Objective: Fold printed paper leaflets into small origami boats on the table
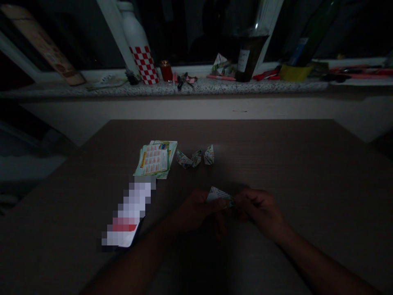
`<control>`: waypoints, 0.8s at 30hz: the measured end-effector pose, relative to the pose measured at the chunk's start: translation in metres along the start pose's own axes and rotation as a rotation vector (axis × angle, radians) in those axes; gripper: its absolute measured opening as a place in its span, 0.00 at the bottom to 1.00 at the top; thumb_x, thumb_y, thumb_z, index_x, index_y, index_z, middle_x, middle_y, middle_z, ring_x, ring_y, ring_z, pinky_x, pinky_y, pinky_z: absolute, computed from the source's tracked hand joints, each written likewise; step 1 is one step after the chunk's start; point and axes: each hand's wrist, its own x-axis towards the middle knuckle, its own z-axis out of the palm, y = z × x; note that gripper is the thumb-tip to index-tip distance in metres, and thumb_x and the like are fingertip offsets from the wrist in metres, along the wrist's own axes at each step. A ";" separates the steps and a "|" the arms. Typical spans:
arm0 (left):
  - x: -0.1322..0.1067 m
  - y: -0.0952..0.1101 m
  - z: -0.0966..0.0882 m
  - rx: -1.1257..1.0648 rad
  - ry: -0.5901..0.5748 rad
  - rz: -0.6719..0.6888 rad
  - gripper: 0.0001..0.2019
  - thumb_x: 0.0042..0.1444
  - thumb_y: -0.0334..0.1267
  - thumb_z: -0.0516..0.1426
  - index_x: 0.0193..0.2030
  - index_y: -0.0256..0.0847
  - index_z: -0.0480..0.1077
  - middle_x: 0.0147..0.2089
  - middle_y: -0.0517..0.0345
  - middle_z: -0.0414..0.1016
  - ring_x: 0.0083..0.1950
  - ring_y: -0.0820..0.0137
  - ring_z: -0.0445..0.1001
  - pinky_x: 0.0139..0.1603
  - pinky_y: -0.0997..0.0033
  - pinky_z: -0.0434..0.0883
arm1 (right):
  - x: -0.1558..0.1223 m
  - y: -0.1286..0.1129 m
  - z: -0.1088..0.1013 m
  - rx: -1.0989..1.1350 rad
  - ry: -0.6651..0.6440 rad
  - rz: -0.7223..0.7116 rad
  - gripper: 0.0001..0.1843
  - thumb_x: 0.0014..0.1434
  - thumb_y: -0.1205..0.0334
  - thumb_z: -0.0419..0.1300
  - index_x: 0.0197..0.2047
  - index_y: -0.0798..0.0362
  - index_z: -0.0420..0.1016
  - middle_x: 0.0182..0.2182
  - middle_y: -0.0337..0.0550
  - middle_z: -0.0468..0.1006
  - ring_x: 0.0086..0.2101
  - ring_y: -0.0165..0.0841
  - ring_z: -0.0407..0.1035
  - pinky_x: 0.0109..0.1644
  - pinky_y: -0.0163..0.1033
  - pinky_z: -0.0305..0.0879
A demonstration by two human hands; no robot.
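Observation:
Both hands meet over the dark wooden table [307, 164] near its front. My left hand [196, 211] and my right hand [259, 207] each pinch an end of a small folded piece of printed paper [218, 194], held just above the tabletop. Beyond them, three small folded paper figures [196, 157] lie in a row. A stack of printed paper sheets [155, 159] lies to the left of those figures. The scene is very dim.
A flat white object with a red band [129, 217], blurred out, lies left of my left forearm. On the stone windowsill [276, 86] stand a white bottle with red checks [138, 45], a dark bottle [249, 53], a green bottle [310, 32], a small red jar [166, 70] and pens.

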 end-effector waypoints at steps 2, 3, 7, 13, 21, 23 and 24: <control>0.000 0.001 0.000 0.008 0.001 -0.001 0.15 0.56 0.46 0.58 0.32 0.32 0.71 0.19 0.57 0.75 0.17 0.73 0.71 0.20 0.77 0.68 | 0.001 0.000 0.000 0.019 -0.013 0.017 0.23 0.60 0.48 0.56 0.20 0.54 0.66 0.14 0.34 0.65 0.17 0.26 0.58 0.22 0.32 0.54; 0.000 0.002 0.000 0.008 -0.007 -0.005 0.15 0.56 0.46 0.57 0.32 0.32 0.71 0.19 0.56 0.76 0.17 0.73 0.71 0.20 0.77 0.68 | 0.001 -0.001 0.001 0.030 -0.016 0.020 0.23 0.61 0.48 0.55 0.19 0.54 0.65 0.14 0.34 0.65 0.17 0.26 0.58 0.22 0.32 0.55; 0.000 0.001 -0.004 -0.071 -0.036 -0.043 0.16 0.56 0.47 0.57 0.33 0.32 0.71 0.18 0.57 0.75 0.17 0.72 0.71 0.20 0.76 0.68 | 0.001 -0.004 -0.003 -0.092 0.025 -0.074 0.19 0.62 0.53 0.54 0.24 0.55 0.71 0.17 0.37 0.69 0.20 0.28 0.63 0.23 0.32 0.59; -0.002 0.001 -0.010 -0.216 -0.039 -0.117 0.15 0.53 0.45 0.60 0.32 0.31 0.72 0.17 0.57 0.74 0.17 0.72 0.71 0.18 0.76 0.69 | 0.000 -0.008 -0.013 -0.473 0.126 -0.570 0.12 0.55 0.71 0.61 0.43 0.53 0.75 0.32 0.44 0.79 0.31 0.32 0.74 0.35 0.35 0.71; -0.002 0.001 -0.016 -0.278 -0.101 -0.197 0.14 0.53 0.44 0.60 0.31 0.31 0.72 0.15 0.58 0.72 0.16 0.72 0.70 0.19 0.76 0.68 | 0.002 -0.009 -0.015 -0.571 0.049 -0.830 0.18 0.54 0.78 0.60 0.47 0.54 0.76 0.36 0.47 0.80 0.36 0.33 0.76 0.38 0.36 0.75; -0.003 0.002 -0.016 -0.284 -0.118 -0.210 0.14 0.53 0.44 0.60 0.31 0.31 0.72 0.14 0.59 0.71 0.15 0.72 0.70 0.19 0.75 0.68 | 0.002 -0.008 -0.016 -0.583 0.060 -0.857 0.17 0.54 0.77 0.62 0.47 0.55 0.76 0.36 0.47 0.80 0.36 0.33 0.76 0.38 0.36 0.75; -0.003 0.002 -0.016 -0.285 -0.123 -0.216 0.14 0.54 0.44 0.59 0.32 0.31 0.72 0.15 0.58 0.72 0.15 0.73 0.70 0.20 0.75 0.68 | 0.002 -0.008 -0.016 -0.585 0.055 -0.867 0.16 0.54 0.76 0.62 0.46 0.56 0.76 0.36 0.47 0.80 0.35 0.33 0.76 0.38 0.36 0.75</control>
